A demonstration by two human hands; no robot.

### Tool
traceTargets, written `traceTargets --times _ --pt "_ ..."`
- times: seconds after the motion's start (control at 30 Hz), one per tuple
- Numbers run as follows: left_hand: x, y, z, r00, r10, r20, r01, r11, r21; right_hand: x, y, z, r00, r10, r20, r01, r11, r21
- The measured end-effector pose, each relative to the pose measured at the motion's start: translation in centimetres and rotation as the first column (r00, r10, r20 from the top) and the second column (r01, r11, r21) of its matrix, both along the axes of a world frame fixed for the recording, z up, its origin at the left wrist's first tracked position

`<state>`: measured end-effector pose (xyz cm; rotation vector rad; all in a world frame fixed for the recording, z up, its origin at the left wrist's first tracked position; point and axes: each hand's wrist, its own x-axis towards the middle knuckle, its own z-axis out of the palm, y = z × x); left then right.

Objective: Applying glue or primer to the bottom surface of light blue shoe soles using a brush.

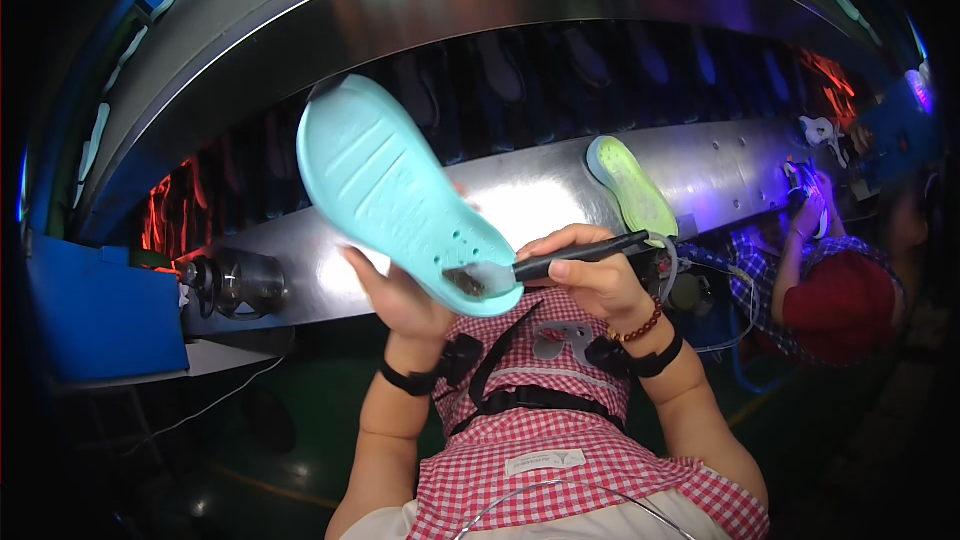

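Note:
A light turquoise shoe sole (375,170) with grooves and a few small holes is held up over the metal ledge, tilted, its wider end far left. My left hand (405,302) supports it from below near the heel, with most fingers hidden behind it. In my right hand (597,275) is a brush (580,257) with a black handle, gripped between thumb and fingers. Its pale, flat tip rests on or just over the heel part of the sole. To the right, a yellow-green sole (640,192) with a pale blue edge lies on the ledge.
The shiny metal ledge (520,202) crosses in front of me. Beyond it runs a dark recess holding several soles, with red glows at both ends. A metal pot (250,283) and a blue box (105,310) stand left. A co-worker (840,295) works at the right under purple light.

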<state>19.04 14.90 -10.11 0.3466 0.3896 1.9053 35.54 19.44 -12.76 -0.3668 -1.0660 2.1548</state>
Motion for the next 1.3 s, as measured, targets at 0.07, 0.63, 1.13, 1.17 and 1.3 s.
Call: traceTargets --times 0.07,0.63,1.13,1.17,1.3 --pt "2.7 -0.9 0.0 0.980 -0.037 0.194 0.031 0.999 0.032 -0.3 -0.4 0.7 0.997 -0.027 -0.073 0.011 0.976 -0.215" --pt "-3.4 -1.2 -0.7 0.563 -0.819 -0.105 0.639 0.513 -0.573 2.2 3.1 5.5 0.920 0.195 0.339 -0.388 0.572 0.723" --pt "-7.9 -3.9 -2.3 0.591 -0.797 -0.125 0.659 0.566 -0.495 4.8 3.2 4.7 0.945 0.076 0.317 -0.286 0.658 0.697" --pt "-8.2 -4.1 -2.9 0.621 -0.771 -0.140 0.645 0.604 -0.468 4.5 2.5 5.4 0.932 -0.045 0.360 -0.207 0.750 0.628" --pt "-9.5 -4.6 -2.0 0.615 -0.685 -0.391 0.544 0.728 -0.418 3.9 2.1 3.3 0.944 -0.073 0.321 -0.197 0.655 0.729"
